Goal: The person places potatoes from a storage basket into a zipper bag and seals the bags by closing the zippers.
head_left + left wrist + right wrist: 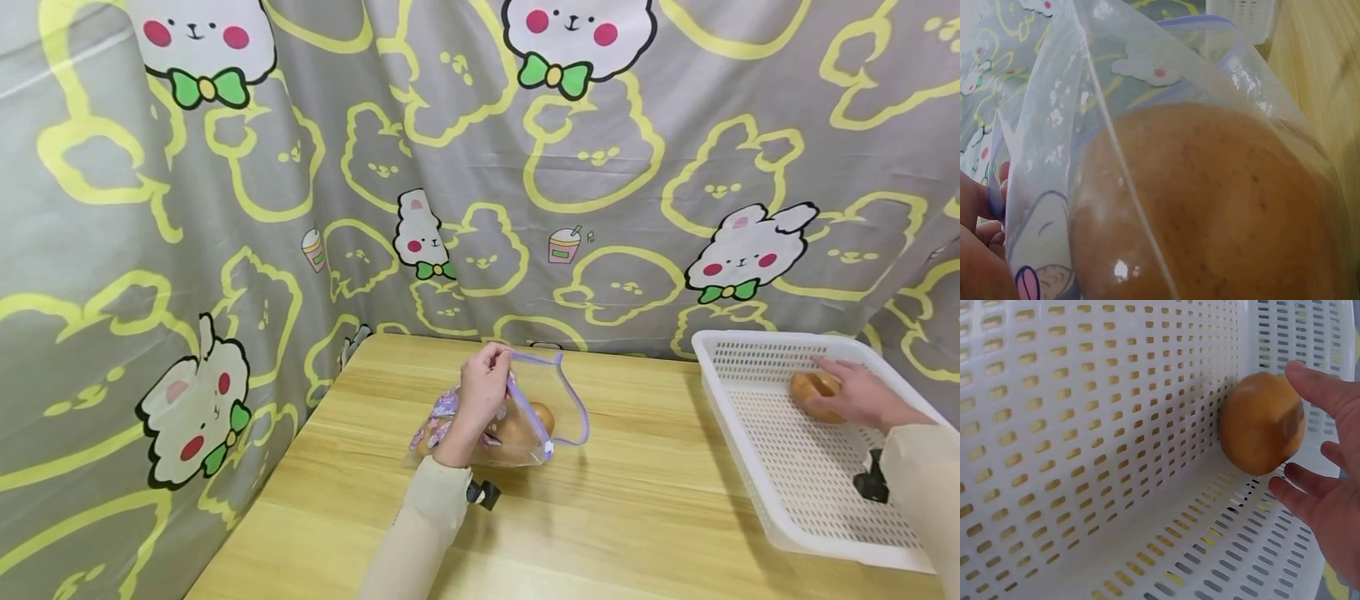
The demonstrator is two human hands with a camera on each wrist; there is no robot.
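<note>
My left hand [483,387] pinches the purple-edged rim of a clear zip bag [573,400] with a printed pattern. Its mouth gapes toward the right. Round orange-brown fruit [542,419] lies inside; in the left wrist view one speckled fruit [1210,200] fills much of the bag. Over at the right, my right hand [866,396] reaches into a white plastic basket [738,450]. There its thumb and fingers are spread around another smooth orange-brown fruit [1260,422], fingertips right at its surface in the right wrist view.
The wooden table [615,517] carries both the bag and the basket, with bare wood between them. A grey patterned curtain [480,167] hangs behind and along the left side. Dark wrist-camera mounts [483,493] stick out at the cuffs.
</note>
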